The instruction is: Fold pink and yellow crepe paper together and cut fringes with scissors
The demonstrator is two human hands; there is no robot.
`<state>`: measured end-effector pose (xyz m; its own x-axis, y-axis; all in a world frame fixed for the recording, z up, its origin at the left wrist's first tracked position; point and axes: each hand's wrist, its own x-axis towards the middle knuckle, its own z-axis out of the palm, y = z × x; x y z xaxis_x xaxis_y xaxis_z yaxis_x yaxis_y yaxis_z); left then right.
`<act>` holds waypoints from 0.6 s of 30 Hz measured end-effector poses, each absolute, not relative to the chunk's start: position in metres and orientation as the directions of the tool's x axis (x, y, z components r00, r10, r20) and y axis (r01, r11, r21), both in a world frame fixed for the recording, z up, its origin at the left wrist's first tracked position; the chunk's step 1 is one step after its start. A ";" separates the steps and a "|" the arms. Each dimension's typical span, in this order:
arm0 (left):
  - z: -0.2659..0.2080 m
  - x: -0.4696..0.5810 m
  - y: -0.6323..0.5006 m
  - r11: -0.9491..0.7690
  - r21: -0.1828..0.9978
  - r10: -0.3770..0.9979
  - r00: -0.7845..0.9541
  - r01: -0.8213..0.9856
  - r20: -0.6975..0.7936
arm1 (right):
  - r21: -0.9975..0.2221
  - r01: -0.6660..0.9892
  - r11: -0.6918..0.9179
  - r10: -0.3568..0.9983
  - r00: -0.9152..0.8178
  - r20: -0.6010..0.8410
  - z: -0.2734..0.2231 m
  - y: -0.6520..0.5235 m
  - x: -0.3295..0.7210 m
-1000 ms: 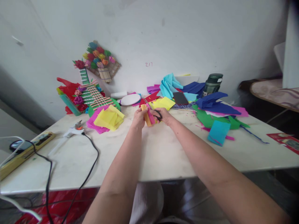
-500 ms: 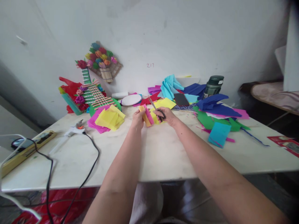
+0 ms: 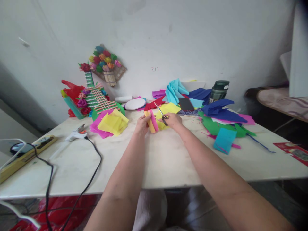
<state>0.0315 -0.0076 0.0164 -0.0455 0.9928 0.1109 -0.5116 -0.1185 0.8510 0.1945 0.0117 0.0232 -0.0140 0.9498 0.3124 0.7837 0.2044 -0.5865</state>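
Observation:
In the middle of the table my left hand is closed on a folded strip of pink and orange-yellow crepe paper, held upright. To its right, my right hand grips scissors by their dark handles. The blades point up and to the left, just beside the paper and apart from it, as far as I can tell. Yellow paper lies behind both hands. Left of them is a stack of yellow sheets on magenta sheets.
A glue gun with a black cord lies left, near a power strip. A paper-flower guitar leans at the back. On the right are a phone, a dark green flask, blue paper and a turquoise piece.
My right hand has turned slightly, so the scissors show more side-on and sit a little farther right of the paper. My left hand keeps hold of the strip, which has shifted slightly downward.

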 end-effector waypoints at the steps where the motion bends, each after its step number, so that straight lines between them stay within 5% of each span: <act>1: 0.016 0.031 -0.007 -0.115 0.850 0.993 -0.043 -0.514 0.109 | -0.528 0.828 0.189 0.951 -0.020 0.309 0.024 0.011 0.195; 11: 0.012 0.030 -0.003 -0.133 0.838 0.991 -0.057 -0.529 0.122 | -0.214 0.967 0.135 0.970 -0.085 0.228 0.023 0.005 0.193; 15: 0.012 0.030 -0.002 -0.156 0.841 0.988 -0.070 -0.518 0.140 | -0.250 0.950 0.188 0.952 -0.113 0.284 0.023 0.005 0.193; 18: 0.013 0.030 -0.002 -0.176 0.863 0.984 -0.097 -0.473 0.148 | -0.415 0.872 0.258 0.927 -0.102 0.362 0.024 0.005 0.192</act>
<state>0.0302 -0.0022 0.0132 -0.0967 0.9842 0.1480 -0.4728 -0.1763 0.8634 0.1924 0.0047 0.0236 -0.1024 0.9266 0.3617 0.8723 0.2584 -0.4151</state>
